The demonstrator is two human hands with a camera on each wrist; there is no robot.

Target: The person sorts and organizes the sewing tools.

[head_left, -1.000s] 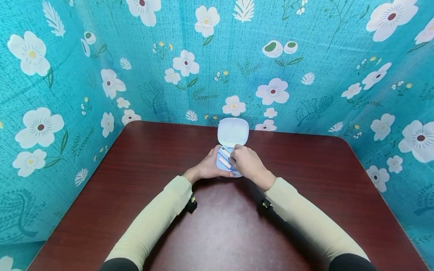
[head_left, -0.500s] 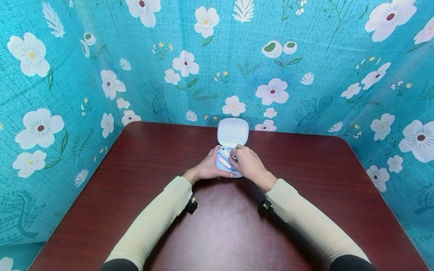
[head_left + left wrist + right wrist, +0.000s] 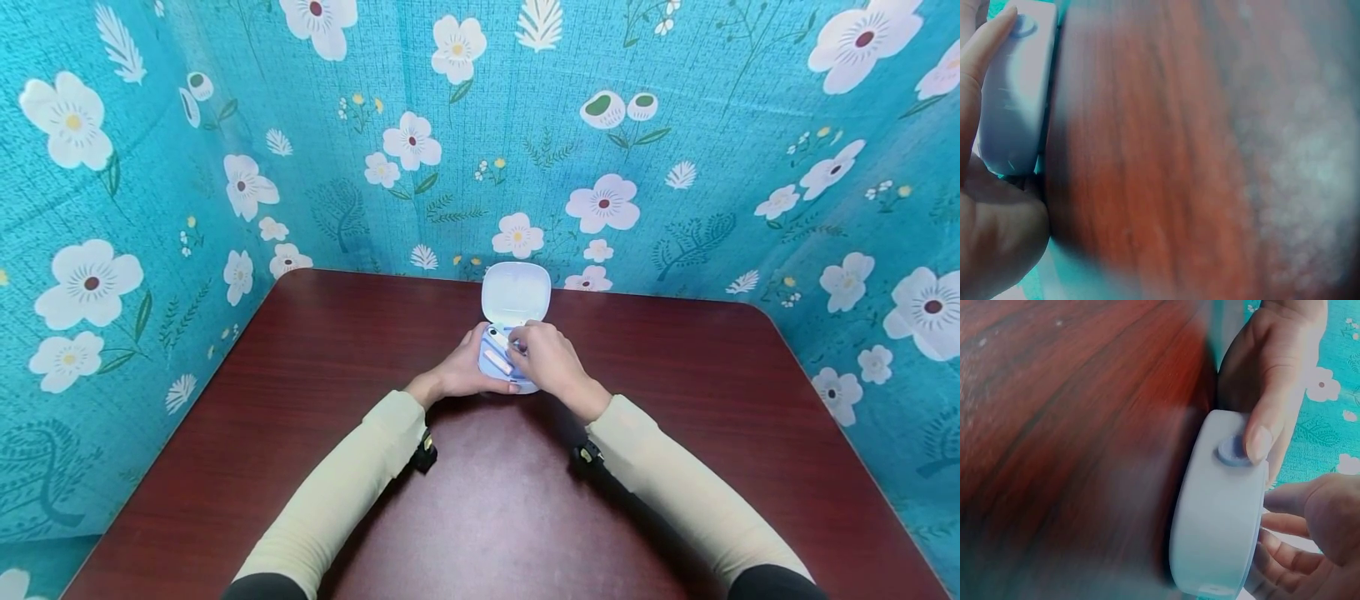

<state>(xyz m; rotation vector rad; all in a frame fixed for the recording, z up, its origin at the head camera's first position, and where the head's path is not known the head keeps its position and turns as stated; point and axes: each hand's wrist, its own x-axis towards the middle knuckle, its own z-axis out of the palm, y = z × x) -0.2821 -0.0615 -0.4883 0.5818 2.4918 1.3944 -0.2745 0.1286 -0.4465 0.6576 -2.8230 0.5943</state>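
A pale blue case (image 3: 488, 372) stands on the table, its rounded lid (image 3: 515, 292) raised at the back. My left hand (image 3: 463, 367) grips its left side; in the right wrist view the thumb lies by a round button (image 3: 1231, 451) on the front wall. Inside lie a white piece with a dark round end (image 3: 498, 336) and, below it, another white piece (image 3: 497, 361). My right hand (image 3: 551, 358) reaches over the right half with curled fingers, which appear to pinch the near end of the dark-ended piece. The fingertips' contact is partly hidden.
The case is near the back edge of the dark red wooden table (image 3: 360, 333). A teal flowered curtain (image 3: 450, 167) hangs close behind and along both sides. Both sleeved forearms come in from the front.
The white piece's dark round end shows more plainly now, and the right fingers have shifted very slightly. My left hand and the case have kept their place.
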